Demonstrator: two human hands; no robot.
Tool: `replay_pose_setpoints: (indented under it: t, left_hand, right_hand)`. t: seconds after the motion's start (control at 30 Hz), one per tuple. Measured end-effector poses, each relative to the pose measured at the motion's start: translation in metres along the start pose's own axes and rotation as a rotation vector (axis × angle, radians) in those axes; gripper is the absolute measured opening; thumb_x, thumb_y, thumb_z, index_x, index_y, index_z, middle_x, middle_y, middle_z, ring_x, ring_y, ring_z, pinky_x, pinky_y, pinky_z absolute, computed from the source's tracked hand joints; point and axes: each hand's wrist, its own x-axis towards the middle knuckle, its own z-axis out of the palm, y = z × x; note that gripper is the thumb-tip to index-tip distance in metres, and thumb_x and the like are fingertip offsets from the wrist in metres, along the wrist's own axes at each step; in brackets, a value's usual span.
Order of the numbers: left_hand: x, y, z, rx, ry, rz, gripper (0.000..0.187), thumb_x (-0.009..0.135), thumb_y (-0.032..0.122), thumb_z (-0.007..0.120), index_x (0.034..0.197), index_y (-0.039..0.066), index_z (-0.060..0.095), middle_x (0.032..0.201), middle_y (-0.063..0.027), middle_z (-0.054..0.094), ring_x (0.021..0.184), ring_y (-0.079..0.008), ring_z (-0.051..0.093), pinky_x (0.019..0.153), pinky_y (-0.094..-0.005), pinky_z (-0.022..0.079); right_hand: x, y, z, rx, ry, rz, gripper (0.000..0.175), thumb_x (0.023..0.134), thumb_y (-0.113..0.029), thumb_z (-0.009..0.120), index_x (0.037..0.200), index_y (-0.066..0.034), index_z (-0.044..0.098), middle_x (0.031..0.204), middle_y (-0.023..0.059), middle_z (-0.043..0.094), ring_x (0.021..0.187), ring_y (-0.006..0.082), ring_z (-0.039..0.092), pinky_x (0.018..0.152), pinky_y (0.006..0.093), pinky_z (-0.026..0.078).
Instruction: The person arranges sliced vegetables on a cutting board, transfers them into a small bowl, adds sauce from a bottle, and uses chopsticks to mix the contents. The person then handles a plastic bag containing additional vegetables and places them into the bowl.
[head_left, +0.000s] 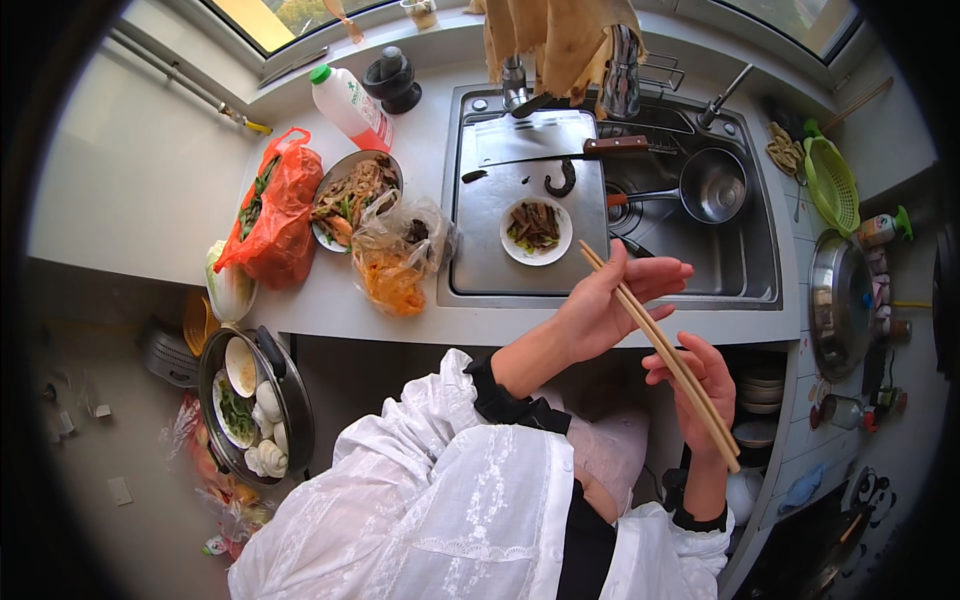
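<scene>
My left hand (604, 307) is in front of the sink, its thumb across a pair of wooden chopsticks (667, 346) and its other fingers stretched to the right. Lower right, my right hand (701, 390) has its fingers partly curled behind the sticks' lower half; whether it grips them is unclear. Beyond the upper tips, a white bowl (536, 256) of cooked dark strips with green bits rests on the steel board (480, 225). A cleaver (536, 139) with a wooden handle lies behind it, near a dark curved piece of food (560, 180).
A ladle-like steel pan (712, 186) sits in the sink (705, 281). Left on the counter are a plate of food (352, 187), a clear bag (397, 262), a red bag (281, 225), a bottle (349, 105) and a stone mortar (394, 86). A pot with dishes (296, 420) stands lower left.
</scene>
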Motion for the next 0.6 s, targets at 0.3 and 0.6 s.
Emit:
replay_pose_setpoints:
  t: [0.3,0.6]
  left_hand:
    - [-0.038,0.019,-0.023,0.095,0.238,0.042,0.073,0.095,0.068,0.028,0.137,0.011,0.050,0.131,-0.0057,0.054,0.124,-0.0176,0.046,0.103,-0.0383,0.039]
    - [-0.084,0.032,-0.114,0.695,1.039,0.216,0.045,0.092,0.018,0.063,0.131,0.001,0.048,0.108,-0.0102,0.063,0.091,-0.0154,0.063,0.074,-0.0291,0.051]
  right_hand:
    - [0.050,0.021,0.033,-0.167,0.285,-0.210,0.025,0.095,-0.019,0.063,0.102,0.0050,0.068,0.090,0.0094,0.063,0.063,0.0109,0.058,0.054,0.0206,0.046]
    - [0.127,0.045,0.036,-0.313,0.287,-0.043,0.016,0.089,-0.001,0.063,0.101,0.0069,0.069,0.089,0.0114,0.068,0.071,0.0132,0.067,0.064,0.0231,0.056]
